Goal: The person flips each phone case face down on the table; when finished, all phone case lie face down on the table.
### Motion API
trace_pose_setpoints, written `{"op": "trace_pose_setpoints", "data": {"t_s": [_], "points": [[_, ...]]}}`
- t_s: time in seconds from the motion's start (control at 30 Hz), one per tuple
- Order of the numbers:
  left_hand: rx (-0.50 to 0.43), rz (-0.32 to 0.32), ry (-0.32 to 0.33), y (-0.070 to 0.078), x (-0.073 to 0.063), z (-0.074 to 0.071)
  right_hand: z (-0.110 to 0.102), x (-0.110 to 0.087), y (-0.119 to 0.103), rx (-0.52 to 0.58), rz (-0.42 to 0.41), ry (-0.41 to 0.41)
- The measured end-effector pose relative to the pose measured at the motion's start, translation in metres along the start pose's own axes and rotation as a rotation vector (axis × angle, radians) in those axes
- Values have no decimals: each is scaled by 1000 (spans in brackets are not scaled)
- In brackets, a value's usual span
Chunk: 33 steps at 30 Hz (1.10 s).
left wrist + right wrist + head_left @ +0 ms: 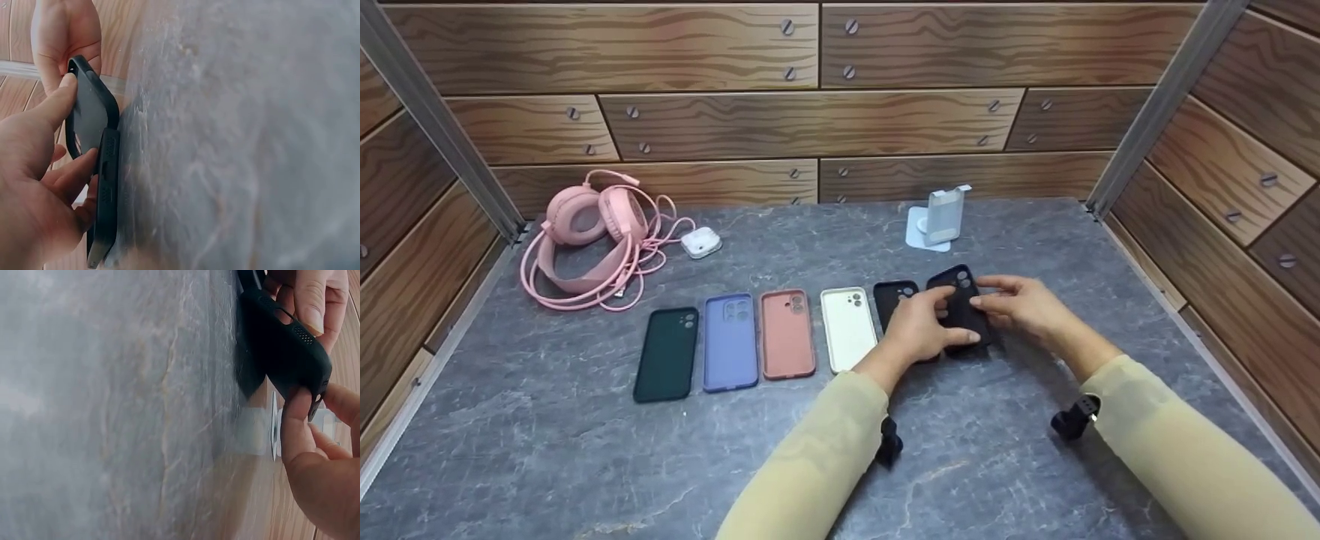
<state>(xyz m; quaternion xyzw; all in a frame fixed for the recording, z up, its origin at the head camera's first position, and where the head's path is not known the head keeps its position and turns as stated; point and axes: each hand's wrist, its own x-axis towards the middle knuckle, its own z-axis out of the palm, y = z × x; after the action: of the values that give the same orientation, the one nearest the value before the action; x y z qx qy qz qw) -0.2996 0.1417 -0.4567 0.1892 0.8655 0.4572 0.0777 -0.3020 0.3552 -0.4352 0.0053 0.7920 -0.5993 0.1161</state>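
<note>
A black phone case (966,315) stands tilted off the table at the right end of a row of cases. My right hand (1027,306) pinches its right edge between thumb and fingers. From the left, my left hand (916,328) holds the same case, its thumb at the near end and its fingers at the left edge. Partly hidden under the left hand lies a second black case (889,297); in the left wrist view the two cases (93,109) touch or nearly touch. The right wrist view shows cutouts in the lifted case's end (292,337).
Leftward in the row lie a white case (846,330), a pink case (787,337), a blue-violet case (730,349) and a dark green case (666,356). Behind are a light blue stand (943,217), pink headphones (585,217) and a small white case (701,242). Wood-patterned walls enclose the table.
</note>
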Motion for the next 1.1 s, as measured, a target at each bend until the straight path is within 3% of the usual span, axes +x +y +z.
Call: {"op": "trace_pose_setpoints", "data": {"t_s": [0.27, 0.43, 0.67, 1.1], "points": [[-133, -18, 2, -1, 0, -2, 2, 0, -3, 190, -19, -82], [-217, -30, 7, 0, 0, -4, 1, 1, -3, 242, -11, -125], [-307, -36, 3, 1, -2, -7, 1, 3, -1, 278, 13, -184], [-352, -37, 42, 4, -6, -7, 5, 5, -1, 292, 18, -203]]}}
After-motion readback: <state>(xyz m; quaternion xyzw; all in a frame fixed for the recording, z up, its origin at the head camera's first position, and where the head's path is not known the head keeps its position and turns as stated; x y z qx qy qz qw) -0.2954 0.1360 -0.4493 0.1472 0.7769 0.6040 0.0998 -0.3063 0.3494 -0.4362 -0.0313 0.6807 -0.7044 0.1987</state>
